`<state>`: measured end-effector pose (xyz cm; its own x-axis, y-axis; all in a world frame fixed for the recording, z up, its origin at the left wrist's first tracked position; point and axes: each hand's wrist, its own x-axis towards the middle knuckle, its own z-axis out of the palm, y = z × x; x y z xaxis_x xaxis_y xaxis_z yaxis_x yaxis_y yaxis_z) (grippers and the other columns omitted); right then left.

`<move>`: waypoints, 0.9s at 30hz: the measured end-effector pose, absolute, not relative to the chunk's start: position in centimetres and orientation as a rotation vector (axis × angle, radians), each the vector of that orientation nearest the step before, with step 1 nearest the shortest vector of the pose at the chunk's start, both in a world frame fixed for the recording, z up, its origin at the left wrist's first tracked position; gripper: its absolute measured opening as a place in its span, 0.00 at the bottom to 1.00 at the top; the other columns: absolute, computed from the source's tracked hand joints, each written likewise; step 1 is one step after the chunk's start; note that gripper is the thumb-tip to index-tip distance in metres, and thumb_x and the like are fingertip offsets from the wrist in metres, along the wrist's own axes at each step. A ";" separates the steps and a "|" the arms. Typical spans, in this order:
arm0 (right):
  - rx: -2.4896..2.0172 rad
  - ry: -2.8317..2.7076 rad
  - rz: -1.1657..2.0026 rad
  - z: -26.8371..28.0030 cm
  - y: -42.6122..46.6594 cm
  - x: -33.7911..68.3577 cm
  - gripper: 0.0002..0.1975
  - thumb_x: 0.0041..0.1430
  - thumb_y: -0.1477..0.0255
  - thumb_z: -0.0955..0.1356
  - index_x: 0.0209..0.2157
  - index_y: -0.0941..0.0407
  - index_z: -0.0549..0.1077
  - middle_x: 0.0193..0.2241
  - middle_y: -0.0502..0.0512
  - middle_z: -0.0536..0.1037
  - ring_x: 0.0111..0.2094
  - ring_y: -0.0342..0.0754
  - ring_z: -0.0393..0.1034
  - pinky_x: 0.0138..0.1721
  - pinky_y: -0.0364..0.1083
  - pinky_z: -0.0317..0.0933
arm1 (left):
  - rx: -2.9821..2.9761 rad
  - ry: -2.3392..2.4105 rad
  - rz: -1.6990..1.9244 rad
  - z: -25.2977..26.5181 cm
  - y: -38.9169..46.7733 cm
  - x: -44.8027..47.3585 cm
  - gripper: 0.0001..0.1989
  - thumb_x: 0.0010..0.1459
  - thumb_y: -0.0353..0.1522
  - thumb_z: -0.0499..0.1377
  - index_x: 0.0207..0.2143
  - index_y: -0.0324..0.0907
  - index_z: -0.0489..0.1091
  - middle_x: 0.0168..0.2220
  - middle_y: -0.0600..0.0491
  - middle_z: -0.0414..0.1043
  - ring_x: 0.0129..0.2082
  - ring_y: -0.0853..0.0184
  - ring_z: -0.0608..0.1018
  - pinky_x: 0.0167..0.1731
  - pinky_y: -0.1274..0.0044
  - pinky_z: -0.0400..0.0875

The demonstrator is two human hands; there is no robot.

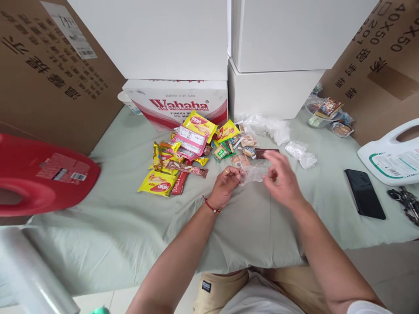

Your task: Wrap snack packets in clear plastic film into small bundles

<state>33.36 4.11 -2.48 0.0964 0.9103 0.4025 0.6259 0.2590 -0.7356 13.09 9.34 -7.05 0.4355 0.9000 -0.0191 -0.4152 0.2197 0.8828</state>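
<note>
My left hand, with a red cord bracelet at the wrist, is closed in a pinch on the edge of a clear plastic bag. The thin bag stretches to the right, crumpled and see-through. At its far side is my right hand, thumb and fingers apart, slightly blurred; its fingertips are close to the bag, and I cannot tell if they touch it. Just beyond the hands lie a wrapped biscuit and a dark brown wrapped bar. Yellow wafer packets and other snacks are heaped to the left.
White boxes and a Wahaha carton stand behind. Crumpled clear bags lie right of centre. A snack-filled plastic bowl, phone, keys and white jug are at right; a red jug lies left.
</note>
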 end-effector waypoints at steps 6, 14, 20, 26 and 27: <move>-1.471 -1.729 0.223 -2.7 3.3 33.3 0.14 0.66 0.76 0.62 0.40 0.50 0.78 0.39 0.53 0.81 0.40 0.50 0.76 0.42 0.49 0.69 | 0.756 0.655 1.091 -6.9 9.9 12.7 0.22 0.50 0.43 0.73 0.33 0.43 0.64 0.45 0.53 0.72 0.41 0.70 0.75 0.40 0.74 0.76; -1.443 -1.736 0.183 -4.7 -2.3 32.1 0.14 0.65 0.79 0.63 0.41 0.49 0.78 0.39 0.54 0.82 0.40 0.51 0.75 0.41 0.52 0.70 | 0.883 0.661 1.113 -7.1 10.0 12.7 0.24 0.45 0.35 0.74 0.40 0.45 0.64 0.50 0.50 0.72 0.47 0.65 0.76 0.42 0.74 0.74; -1.420 -1.732 0.193 -4.4 -2.9 31.5 0.14 0.66 0.79 0.63 0.42 0.49 0.77 0.40 0.54 0.81 0.40 0.51 0.75 0.41 0.53 0.71 | 1.289 0.630 1.028 -7.1 9.2 12.9 0.19 0.47 0.37 0.73 0.40 0.42 0.74 0.47 0.48 0.72 0.48 0.63 0.75 0.46 0.73 0.72; -1.432 -1.616 0.040 -3.6 -4.5 32.0 0.14 0.65 0.80 0.64 0.42 0.47 0.77 0.40 0.53 0.81 0.40 0.52 0.75 0.41 0.54 0.70 | 0.905 0.841 1.190 -7.9 9.6 13.3 0.21 0.55 0.51 0.64 0.33 0.45 0.63 0.21 0.63 0.62 0.18 0.75 0.64 0.18 0.81 0.59; -1.436 -1.606 0.009 -3.7 -4.9 32.1 0.14 0.65 0.80 0.65 0.42 0.47 0.77 0.40 0.53 0.81 0.40 0.51 0.75 0.40 0.53 0.70 | 0.858 0.850 1.191 -7.9 9.7 13.3 0.22 0.55 0.51 0.64 0.33 0.45 0.61 0.21 0.63 0.61 0.17 0.76 0.63 0.17 0.82 0.56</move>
<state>32.11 -4.89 -3.66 0.1379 0.7743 0.6176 0.7675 0.3107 -0.5608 13.27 9.74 -7.92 0.1627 0.9818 -0.0982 -0.4114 0.1579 0.8977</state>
